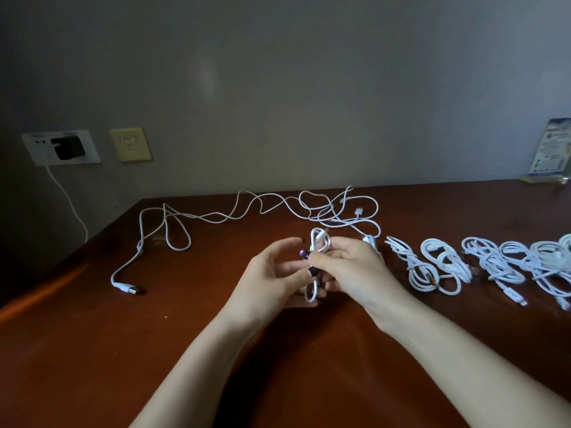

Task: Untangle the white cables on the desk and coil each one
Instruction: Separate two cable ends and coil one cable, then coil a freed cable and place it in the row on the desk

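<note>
- Our right hand (349,267) grips a small coil of white cable (318,247) just above the desk (92,350), with the thumb pressed across its strands.
- Our left hand (272,273) meets the same coil from the other side: its lower fingers curl under the bottom loop, while the thumb and forefinger stand apart above.
- Behind the hands a tangle of loose white cables (327,211) lies on the desk.
- One long strand runs left from the tangle and ends in a USB plug (133,290) near the desk's left edge.
- To our right, finished coils (432,268) lie in a row on the desk.
- On the wall, a black charger (68,148) sits in a socket.
</note>
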A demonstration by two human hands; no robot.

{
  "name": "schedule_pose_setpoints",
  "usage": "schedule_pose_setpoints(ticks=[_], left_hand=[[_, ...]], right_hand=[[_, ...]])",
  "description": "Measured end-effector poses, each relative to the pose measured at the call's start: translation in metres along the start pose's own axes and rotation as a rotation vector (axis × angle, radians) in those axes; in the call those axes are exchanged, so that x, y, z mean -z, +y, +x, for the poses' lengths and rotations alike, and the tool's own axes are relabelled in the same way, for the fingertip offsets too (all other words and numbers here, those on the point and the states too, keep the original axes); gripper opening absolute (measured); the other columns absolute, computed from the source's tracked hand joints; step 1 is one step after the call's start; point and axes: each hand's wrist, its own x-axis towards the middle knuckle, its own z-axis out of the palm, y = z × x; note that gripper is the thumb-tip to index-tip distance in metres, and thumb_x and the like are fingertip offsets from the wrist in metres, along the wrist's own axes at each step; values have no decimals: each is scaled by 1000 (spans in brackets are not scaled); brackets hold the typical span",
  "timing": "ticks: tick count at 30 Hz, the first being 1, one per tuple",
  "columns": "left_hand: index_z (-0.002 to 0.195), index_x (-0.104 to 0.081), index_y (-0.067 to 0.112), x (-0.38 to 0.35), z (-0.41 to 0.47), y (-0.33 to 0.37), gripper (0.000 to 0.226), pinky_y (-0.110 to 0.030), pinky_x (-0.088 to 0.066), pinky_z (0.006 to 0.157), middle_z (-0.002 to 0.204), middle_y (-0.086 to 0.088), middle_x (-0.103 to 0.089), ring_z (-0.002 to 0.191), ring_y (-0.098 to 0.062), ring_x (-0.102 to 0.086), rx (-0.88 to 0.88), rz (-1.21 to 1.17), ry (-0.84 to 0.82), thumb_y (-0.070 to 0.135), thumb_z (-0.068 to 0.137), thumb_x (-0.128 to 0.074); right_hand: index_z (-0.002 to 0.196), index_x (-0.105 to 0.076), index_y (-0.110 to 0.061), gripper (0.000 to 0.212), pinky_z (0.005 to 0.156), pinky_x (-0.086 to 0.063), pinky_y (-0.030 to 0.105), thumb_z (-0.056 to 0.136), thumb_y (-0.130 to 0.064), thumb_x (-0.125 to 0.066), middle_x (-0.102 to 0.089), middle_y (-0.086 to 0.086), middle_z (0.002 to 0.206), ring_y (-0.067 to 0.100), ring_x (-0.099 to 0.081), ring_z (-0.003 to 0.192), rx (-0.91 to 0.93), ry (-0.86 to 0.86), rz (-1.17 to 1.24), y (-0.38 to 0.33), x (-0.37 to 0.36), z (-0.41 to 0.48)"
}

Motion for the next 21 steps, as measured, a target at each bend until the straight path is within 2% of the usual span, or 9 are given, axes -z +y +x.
schedule_pose_setpoints(ticks=[4, 7, 9, 12, 14, 16, 19, 21], left_hand=[[126, -47, 22, 3, 3, -5, 49, -28, -57, 64, 107, -11, -70, 85, -21, -71, -88, 118, 69, -2, 86, -63], [130, -48, 22, 8, 4, -6, 51, -30, -59, 69, 113, -3, -67, 91, -13, -69, -133, 313, 118, 11, 84, -69], [127, -51, 25, 11, 5, -7, 48, -27, -59, 74, 109, 5, -67, 90, -5, -67, -193, 499, 160, 17, 84, -70], [123, -55, 25, 15, 7, -8, 46, -6, -48, 76, 99, 12, -65, 88, 1, -63, -264, 700, 197, 12, 82, -71], [121, -57, 23, 18, 8, -10, 44, -2, -44, 73, 98, 11, -65, 88, -1, -61, -272, 779, 205, 8, 82, -70], [118, -60, 22, 19, 9, -11, 40, -3, -42, 73, 98, 9, -66, 86, -4, -60, -276, 807, 216, 6, 82, -68], [115, -63, 20, 20, 10, -11, 36, -5, -41, 74, 94, 9, -65, 85, -5, -60, -286, 833, 235, 6, 82, -66], [114, -63, 20, 21, 10, -12, 34, -8, -44, 75, 92, 9, -65, 84, -5, -59, -285, 846, 246, 7, 83, -65]], right_hand=[[76, -68, -10, 16, 65, -56, 31, 79, -25, -72, -70, 5, 67, 14, -65, 60, -13, 55, -204, -15, 3, 8], [70, -67, -5, 21, 49, -52, 22, 77, -24, -72, -64, 5, 56, 11, -59, 46, -67, 27, -437, -32, 6, 25], [72, -67, -3, 18, 42, -48, 18, 77, -19, -72, -61, 4, 50, 8, -55, 37, -149, -31, -570, -41, 6, 36], [67, -59, -3, 21, 51, -56, 22, 79, -12, -72, -61, 6, 53, 11, -60, 45, -262, -143, -739, -43, 3, 45], [65, -56, -4, 25, 57, -56, 25, 82, -15, -71, -61, 7, 55, 15, -61, 48, -287, -177, -854, -39, -1, 45], [67, -55, -7, 29, 55, -54, 24, 84, -26, -70, -61, 5, 56, 14, -59, 44, -246, -152, -1001, -39, -4, 43], [66, -54, -9, 41, 55, -51, 22, 85, -45, -62, -57, 2, 49, 12, -55, 38, -86, -25, -1163, -44, -3, 42], [65, -53, -8, 45, 62, -50, 26, 88, -46, -57, -60, 4, 49, 18, -61, 52, 6, 69, -1200, -50, 4, 48]])
